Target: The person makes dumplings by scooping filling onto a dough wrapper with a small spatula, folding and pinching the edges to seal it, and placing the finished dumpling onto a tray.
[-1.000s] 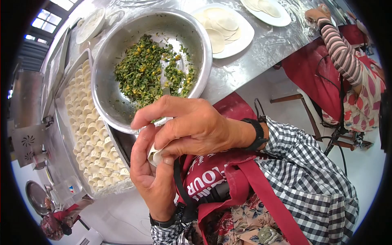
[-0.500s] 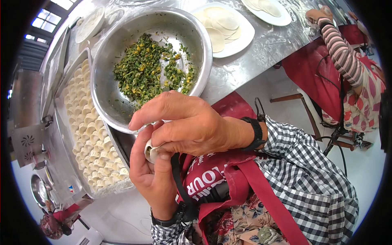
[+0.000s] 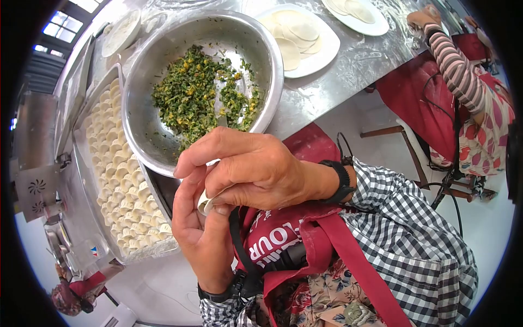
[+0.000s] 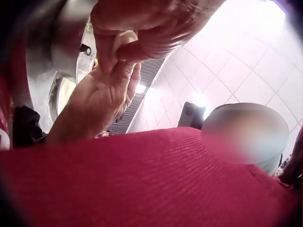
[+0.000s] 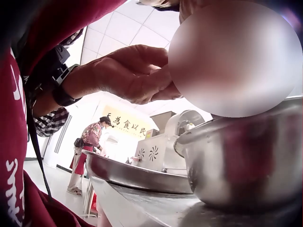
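Observation:
Over the front rim of a steel bowl (image 3: 136, 136), both hands meet around a small dumpling (image 3: 205, 204) of white dough, also visible between the fingers in the left wrist view. My left hand (image 3: 204, 240) supports it from below, its thumb at the dough. From above, my right hand (image 3: 256, 171) pinches the wrapper's edge, covering most of the dumpling. An opening shows at the dumpling's near end. Chopped green and yellow filling (image 3: 188, 95) lies in the bowl, where a utensil handle partly shows behind the right hand.
Left of the bowl, a metal tray (image 3: 120, 68) holds rows of folded dumplings (image 3: 122, 180). Round wrappers (image 3: 297, 32) lie on a white plate (image 3: 327, 57), with another plate (image 3: 376, 27) beyond. Another person's striped sleeve (image 3: 455, 68) is at the far right of the floury steel table (image 3: 354, 65).
Both hands stay together at the bowl's front with the dumpling between them. The right hand's fingers shift slightly along the wrapper. At far left, another person's round pan tilts.

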The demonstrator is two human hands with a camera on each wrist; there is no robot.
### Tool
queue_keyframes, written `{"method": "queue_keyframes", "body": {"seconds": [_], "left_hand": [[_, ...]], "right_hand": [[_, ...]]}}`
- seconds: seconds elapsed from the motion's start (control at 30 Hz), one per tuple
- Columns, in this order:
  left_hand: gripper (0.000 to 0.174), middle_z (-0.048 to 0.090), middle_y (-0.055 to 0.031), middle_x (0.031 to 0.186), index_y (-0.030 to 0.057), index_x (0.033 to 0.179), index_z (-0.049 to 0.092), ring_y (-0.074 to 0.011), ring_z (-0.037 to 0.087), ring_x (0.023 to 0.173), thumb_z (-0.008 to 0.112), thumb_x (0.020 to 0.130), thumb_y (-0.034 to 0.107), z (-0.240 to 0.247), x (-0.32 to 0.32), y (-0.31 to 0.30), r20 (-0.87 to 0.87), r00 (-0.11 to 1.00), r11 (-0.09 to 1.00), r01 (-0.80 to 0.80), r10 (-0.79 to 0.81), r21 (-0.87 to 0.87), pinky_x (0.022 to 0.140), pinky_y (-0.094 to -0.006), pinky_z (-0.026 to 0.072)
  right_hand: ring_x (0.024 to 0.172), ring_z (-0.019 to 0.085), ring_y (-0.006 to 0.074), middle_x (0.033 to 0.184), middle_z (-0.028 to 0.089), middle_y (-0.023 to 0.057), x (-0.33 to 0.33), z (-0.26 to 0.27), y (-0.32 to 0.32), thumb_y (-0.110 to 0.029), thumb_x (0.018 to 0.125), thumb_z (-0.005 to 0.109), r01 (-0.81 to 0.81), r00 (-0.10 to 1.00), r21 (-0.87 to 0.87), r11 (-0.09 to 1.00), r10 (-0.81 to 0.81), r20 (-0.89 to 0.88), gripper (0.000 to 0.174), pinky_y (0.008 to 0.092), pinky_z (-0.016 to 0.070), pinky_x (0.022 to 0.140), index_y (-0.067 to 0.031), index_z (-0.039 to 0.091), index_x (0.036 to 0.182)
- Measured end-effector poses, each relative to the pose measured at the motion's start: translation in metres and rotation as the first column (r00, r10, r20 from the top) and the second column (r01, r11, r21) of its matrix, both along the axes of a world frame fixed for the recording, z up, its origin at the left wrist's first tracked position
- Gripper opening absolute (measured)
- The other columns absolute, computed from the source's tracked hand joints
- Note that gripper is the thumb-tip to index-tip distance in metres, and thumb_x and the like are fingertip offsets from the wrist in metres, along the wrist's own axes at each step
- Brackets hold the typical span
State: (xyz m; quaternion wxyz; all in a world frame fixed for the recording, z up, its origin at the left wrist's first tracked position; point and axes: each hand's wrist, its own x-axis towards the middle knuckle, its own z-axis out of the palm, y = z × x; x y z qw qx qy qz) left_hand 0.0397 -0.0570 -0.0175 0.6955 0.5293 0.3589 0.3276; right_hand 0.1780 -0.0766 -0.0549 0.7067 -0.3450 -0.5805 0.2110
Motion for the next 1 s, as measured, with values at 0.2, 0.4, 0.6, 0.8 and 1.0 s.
{"method": "queue_keyframes", "body": {"seconds": [0.2, 0.4, 0.6, 0.8, 1.0], "left_hand": [[0.052, 0.051, -0.0139, 0.117, -0.0056, 0.128, 0.035, -0.0199, 0.055, 0.102, 0.059, 0.083, 0.006, -0.006, -0.006, 0.004, 0.256, 0.964, 0.942, 0.025, 0.066, -0.336, 0.087, -0.0306, 0.0468], [0.048, 0.051, -0.0138, 0.117, -0.0059, 0.127, 0.036, -0.0186, 0.055, 0.101, 0.056, 0.085, 0.006, -0.004, 0.002, -0.004, 0.084, 0.995, 0.996, -0.050, 0.057, -0.080, 0.085, -0.0283, 0.0468], [0.045, 0.055, -0.0128, 0.112, -0.0081, 0.125, 0.040, -0.0164, 0.057, 0.098, 0.056, 0.085, 0.006, -0.004, -0.006, 0.000, -0.227, 0.974, 0.958, 0.051, 0.015, 0.282, 0.084, -0.0259, 0.0463], [0.048, 0.052, -0.0141, 0.118, -0.0079, 0.125, 0.039, -0.0168, 0.055, 0.102, 0.058, 0.084, 0.007, -0.001, 0.000, -0.001, -0.135, 0.990, 0.976, -0.007, 0.037, 0.217, 0.084, -0.0264, 0.0470], [0.051, 0.049, -0.0147, 0.121, -0.0065, 0.127, 0.037, -0.0188, 0.054, 0.105, 0.059, 0.082, 0.006, -0.001, 0.000, 0.002, 0.031, 0.999, 0.999, -0.039, 0.039, -0.005, 0.085, -0.0277, 0.0476]], "right_hand": [[0.093, 0.057, 0.0262, 0.104, 0.059, 0.0094, -0.001, 0.005, 0.005, -0.003, 0.064, 0.067, 0.169, 0.976, 0.050, 0.984, -0.175, 0.127, 0.012, 0.0365, 0.0453, 0.076, -0.0040, 0.059, 0.073], [0.094, 0.057, 0.0269, 0.107, 0.059, 0.0140, 0.003, -0.001, 0.004, -0.006, 0.067, 0.070, 0.176, 0.954, 0.116, 0.978, -0.198, 0.225, 0.017, 0.0339, 0.0462, 0.075, -0.0026, 0.060, 0.080], [0.096, 0.056, 0.0266, 0.107, 0.059, 0.0147, 0.007, 0.004, 0.001, -0.003, 0.065, 0.071, 0.124, 0.960, 0.075, 0.990, -0.138, 0.242, 0.020, 0.0338, 0.0460, 0.077, -0.0021, 0.060, 0.082], [0.091, 0.056, 0.0275, 0.103, 0.058, 0.0103, 0.005, 0.005, 0.001, -0.002, 0.064, 0.067, 0.098, 0.984, 0.000, 0.995, -0.097, 0.148, 0.015, 0.0368, 0.0437, 0.079, -0.0047, 0.058, 0.075], [0.099, 0.056, 0.0264, 0.109, 0.057, 0.0144, 0.005, 0.005, -0.002, 0.000, 0.064, 0.071, 0.048, 0.994, 0.000, 0.999, -0.048, 0.101, 0.022, 0.0337, 0.0463, 0.081, -0.0008, 0.061, 0.083]]}}
